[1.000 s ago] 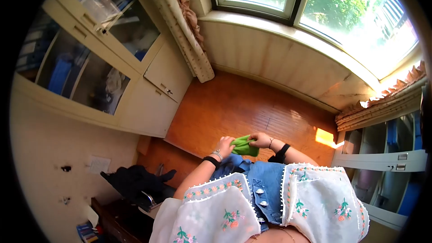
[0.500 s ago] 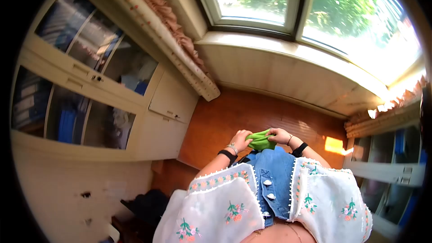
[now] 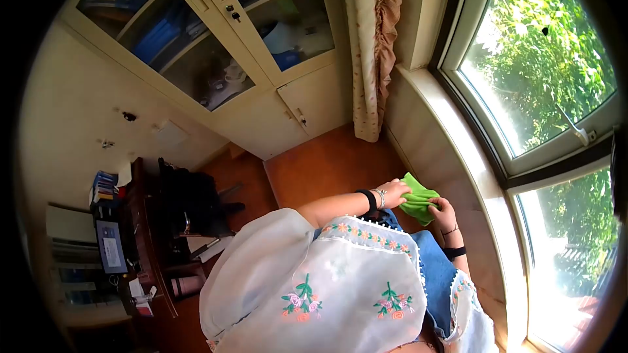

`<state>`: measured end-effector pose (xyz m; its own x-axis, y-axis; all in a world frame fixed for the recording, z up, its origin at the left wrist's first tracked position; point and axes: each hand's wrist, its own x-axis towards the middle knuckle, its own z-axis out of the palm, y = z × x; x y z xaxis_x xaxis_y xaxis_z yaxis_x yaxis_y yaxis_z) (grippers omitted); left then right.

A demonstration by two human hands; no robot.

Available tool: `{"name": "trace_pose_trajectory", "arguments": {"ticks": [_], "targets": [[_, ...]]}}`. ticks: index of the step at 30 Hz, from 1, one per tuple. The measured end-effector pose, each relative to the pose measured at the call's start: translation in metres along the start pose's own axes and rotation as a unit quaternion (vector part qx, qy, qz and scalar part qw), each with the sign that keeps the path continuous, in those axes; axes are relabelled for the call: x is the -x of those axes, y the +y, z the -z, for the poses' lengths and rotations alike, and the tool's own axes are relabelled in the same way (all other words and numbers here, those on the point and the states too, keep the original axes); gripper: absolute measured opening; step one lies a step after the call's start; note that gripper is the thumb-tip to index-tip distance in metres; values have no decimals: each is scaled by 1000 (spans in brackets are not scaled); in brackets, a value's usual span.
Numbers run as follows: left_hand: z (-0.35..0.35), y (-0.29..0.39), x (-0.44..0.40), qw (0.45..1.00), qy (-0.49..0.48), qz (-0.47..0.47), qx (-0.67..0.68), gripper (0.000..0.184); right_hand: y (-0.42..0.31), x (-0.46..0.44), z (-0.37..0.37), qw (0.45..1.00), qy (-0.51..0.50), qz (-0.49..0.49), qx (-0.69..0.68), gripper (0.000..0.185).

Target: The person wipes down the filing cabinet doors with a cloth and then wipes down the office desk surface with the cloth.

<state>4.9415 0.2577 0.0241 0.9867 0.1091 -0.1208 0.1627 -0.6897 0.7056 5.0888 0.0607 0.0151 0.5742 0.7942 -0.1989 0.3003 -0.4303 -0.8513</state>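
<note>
A bright green cloth (image 3: 418,200), bunched and folded, is stretched between my two hands in front of my body. My left hand (image 3: 395,192) grips its left edge, fingers closed over the fabric. On the other side, my right hand (image 3: 443,214) pinches the cloth's lower right edge. A black band and a bracelet circle each wrist. The cloth hangs in the air above the reddish-brown floor, close to the wall under the window.
A cream cabinet (image 3: 261,101) with glass doors stands ahead, beside a patterned curtain (image 3: 366,59). The windowsill (image 3: 458,137) runs along my right. At left are a dark desk (image 3: 147,235), a monitor (image 3: 111,246) and a black chair (image 3: 190,202).
My view has turned to the left, so the desk and chair now show and the window sits at the right. The cloth stays in both hands and looks more spread out.
</note>
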Motion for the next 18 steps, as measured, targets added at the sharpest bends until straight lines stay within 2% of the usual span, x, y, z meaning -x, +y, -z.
{"name": "trace_pose_trajectory", "arguments": {"ticks": [2, 5, 8, 12, 16, 18], "targets": [[7, -6, -24, 1000, 6, 4, 4, 27, 2, -9, 3, 999, 43, 24, -11, 19], [17, -15, -66, 1000, -3, -11, -5, 24, 2, -27, 16, 998, 57, 19, 0, 18], [31, -27, -124, 995, 42, -92, 2, 25, -4, -58, 40, 986, 137, 81, 40, 16], [74, -18, -202, 974, 109, -197, 5, 23, -31, -104, 70, 958, 270, 91, 15, 18], [123, -25, -260, 961, 125, -245, -8, 25, -57, -161, 81, 934, 349, 55, 43, 20], [127, -41, -286, 961, 117, -249, -13, 26, -43, -189, 81, 924, 371, 36, 83, 24]]}}
